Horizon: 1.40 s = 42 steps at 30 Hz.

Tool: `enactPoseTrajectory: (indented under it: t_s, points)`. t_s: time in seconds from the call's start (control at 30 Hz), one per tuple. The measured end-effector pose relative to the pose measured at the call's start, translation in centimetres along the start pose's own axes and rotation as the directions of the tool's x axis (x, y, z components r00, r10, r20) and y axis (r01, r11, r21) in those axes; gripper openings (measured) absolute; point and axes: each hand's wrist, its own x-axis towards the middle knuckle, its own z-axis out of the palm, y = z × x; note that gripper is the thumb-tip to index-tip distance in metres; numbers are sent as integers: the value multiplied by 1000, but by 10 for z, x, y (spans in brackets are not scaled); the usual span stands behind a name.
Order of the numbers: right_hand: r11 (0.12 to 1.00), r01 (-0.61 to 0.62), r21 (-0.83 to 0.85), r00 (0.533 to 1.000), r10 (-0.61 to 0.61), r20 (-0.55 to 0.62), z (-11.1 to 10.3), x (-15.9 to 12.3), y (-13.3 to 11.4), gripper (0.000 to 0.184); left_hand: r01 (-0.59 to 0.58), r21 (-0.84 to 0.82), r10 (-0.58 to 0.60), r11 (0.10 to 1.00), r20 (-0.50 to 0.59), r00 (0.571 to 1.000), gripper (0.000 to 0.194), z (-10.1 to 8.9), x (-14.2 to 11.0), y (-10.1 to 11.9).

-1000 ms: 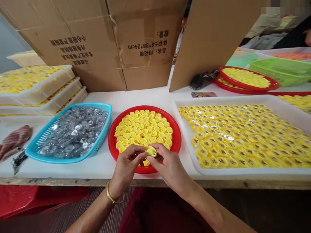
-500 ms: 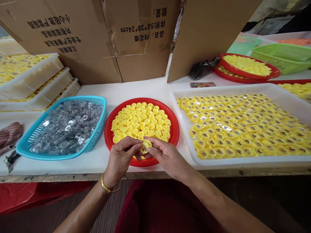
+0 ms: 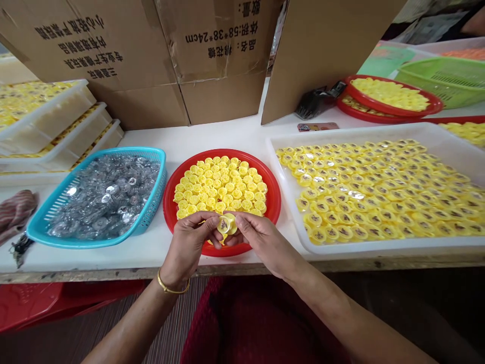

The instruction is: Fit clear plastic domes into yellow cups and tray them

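My left hand [image 3: 193, 237] pinches a small clear plastic disc [image 3: 223, 225] with a dark print on it. Between the thumb and fingers of my right hand [image 3: 259, 241] is a small round yellow plastic cup [image 3: 232, 225]. The disc overlaps the cup's left side; whether they touch is hard to tell. Both hands are above the near rim of a red round tray [image 3: 273, 202] full of similar yellow cups [image 3: 222, 184]. To the left stands a blue basket [image 3: 161, 189] heaped with clear discs [image 3: 109, 197].
A white tray [image 3: 299, 237] on the right holds rows of yellow cups with printed discs. Stacked white trays [image 3: 64, 121] stand at the left. Cardboard [image 3: 223, 101] rises behind. Red trays [image 3: 435, 103] and a green basket [image 3: 447, 83] lie far right; a cloth [image 3: 17, 212] lies left.
The clear disc now shows apart from the yellow cup, shifted left of it in my left fingertips. Both hands remain over the red tray's near rim. The view has tilted slightly.
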Motion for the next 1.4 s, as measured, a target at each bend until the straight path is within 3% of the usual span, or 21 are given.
enactPoseTrajectory:
  t_s: [0.17,0.27,0.37,0.6,0.97,1.2,1.4]
  points:
    - [999,-3,36,998,5,-68,2,2,2,41,-27,40,28,999,-13,1000,17,4,0,-1]
    - [999,30,20,999,-29,-40,3,1,2,40,-78,134,83,988,-32,996,18,8,-2,0]
    - [995,70,-75,997,-73,-33,1,-2,2,38,-152,214,164,965,-39,986,17,13,-5,2]
    - [927,174,-331,977,-205,-61,-4,-7,-5,31,-315,346,317,883,54,947,9,18,-14,4]
    - [737,358,-574,877,-476,-65,-11,-11,2,27,-361,385,340,849,123,932,9,15,-12,-2]
    - [729,361,-582,859,-502,-97,-11,-22,5,28,-392,450,379,802,124,917,12,16,-10,-8]
    - [581,390,-714,769,-632,-94,-12,-30,3,33,-410,442,397,798,127,909,18,21,-11,-13]
